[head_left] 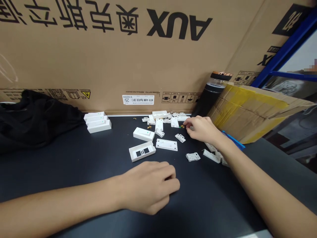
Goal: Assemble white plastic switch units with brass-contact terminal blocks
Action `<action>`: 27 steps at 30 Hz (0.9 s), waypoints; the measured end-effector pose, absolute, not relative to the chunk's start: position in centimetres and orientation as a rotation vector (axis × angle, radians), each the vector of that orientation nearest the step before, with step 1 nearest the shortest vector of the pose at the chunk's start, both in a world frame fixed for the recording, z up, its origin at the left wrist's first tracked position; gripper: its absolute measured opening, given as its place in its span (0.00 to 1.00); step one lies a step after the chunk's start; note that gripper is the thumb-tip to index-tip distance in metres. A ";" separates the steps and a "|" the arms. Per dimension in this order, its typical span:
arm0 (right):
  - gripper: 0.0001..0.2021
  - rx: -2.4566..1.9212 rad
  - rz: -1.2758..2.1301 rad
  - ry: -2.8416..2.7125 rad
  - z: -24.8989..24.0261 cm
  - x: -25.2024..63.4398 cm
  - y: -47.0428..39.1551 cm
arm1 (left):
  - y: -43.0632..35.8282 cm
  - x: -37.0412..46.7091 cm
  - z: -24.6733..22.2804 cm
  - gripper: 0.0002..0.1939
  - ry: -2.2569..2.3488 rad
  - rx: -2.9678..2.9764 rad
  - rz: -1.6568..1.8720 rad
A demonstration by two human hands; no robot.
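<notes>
My left hand (151, 186) rests low over the dark table with its fingers curled in. Whatever may be inside that curl is hidden. Farther off, my right hand (201, 128) reaches to a little group of brass-coloured pieces (182, 126), thumb and fingertips drawn together at its edge. A green speck shows there too. Nearest the left hand lies an open white plastic housing (133, 155) with a rectangular cutout. Behind it sits a closed white switch-like unit (143, 134), and beside that a flat white plate (166, 144). Small white moulded parts (180, 138) lie close to the right hand.
Three white units (97, 122) are grouped at the left, near black cloth (37, 119). A black bottle (209, 96) and a taped cardboard box (245, 109) stand at the right. A large carton (111, 62) walls off the back. More white parts (211, 156) lie under my right forearm.
</notes>
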State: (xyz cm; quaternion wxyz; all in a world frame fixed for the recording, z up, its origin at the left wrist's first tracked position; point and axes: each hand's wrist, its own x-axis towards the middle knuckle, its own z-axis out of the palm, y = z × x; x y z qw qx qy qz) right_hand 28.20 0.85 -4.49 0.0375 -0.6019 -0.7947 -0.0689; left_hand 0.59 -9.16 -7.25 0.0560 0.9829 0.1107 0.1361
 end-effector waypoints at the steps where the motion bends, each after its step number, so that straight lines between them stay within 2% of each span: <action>1: 0.14 -1.842 -0.207 -2.445 -4.6 28.3 0.8 | -9.2 0.6 -7.4 0.05 0.328 2.938 0.404; 5: 0.13 -1.821 -0.208 -2.472 -5.4 28.2 1.2 | -8.8 0.6 -7.2 0.09 0.412 2.788 0.372; 13: 0.07 -1.736 -0.219 -2.414 -4.5 27.9 0.9 | -8.6 0.5 -7.1 0.08 0.431 2.759 0.356; 21: 0.06 -1.587 0.089 -2.449 -3.8 28.6 0.1 | -8.6 0.5 -7.4 0.07 0.428 2.753 0.372; 27: 0.07 -1.576 0.134 -2.485 -4.1 28.6 0.3 | -8.5 0.5 -7.3 0.07 0.426 2.750 0.364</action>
